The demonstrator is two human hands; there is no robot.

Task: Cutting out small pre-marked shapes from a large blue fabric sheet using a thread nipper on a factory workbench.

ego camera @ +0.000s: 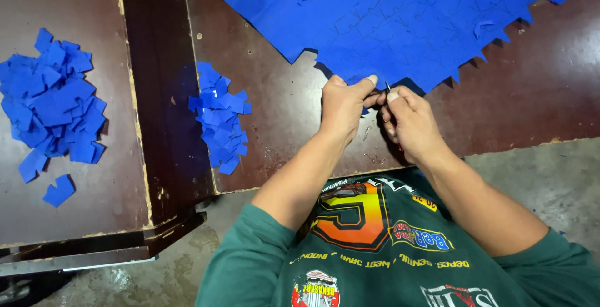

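Your left hand (pixel 342 108) pinches the jagged near edge of the large blue foam sheet scored into small squares (pixel 400 22), thumb and forefinger pressed together on a tab of it. Your right hand (pixel 412 122), touching the left, is closed around a thin metal-tipped tool (pixel 387 87), probably a small blade, though only its point shows above the fingers. Both grips meet right at the sheet's edge, which lies on the dark brown wooden desk (pixel 287 113).

You look to be mid-way through freeing one square: the piece is held, the tip set at its seam. The next move calls for a short, steady cut along that seam, keeping the left fingertips clear of the point.

Left of your left grip lies a small heap of loose blue foam squares (pixel 220 116); well beyond it, on the neighbouring desk (pixel 94 201), sits a bigger pile of the same blue squares (pixel 53 104).
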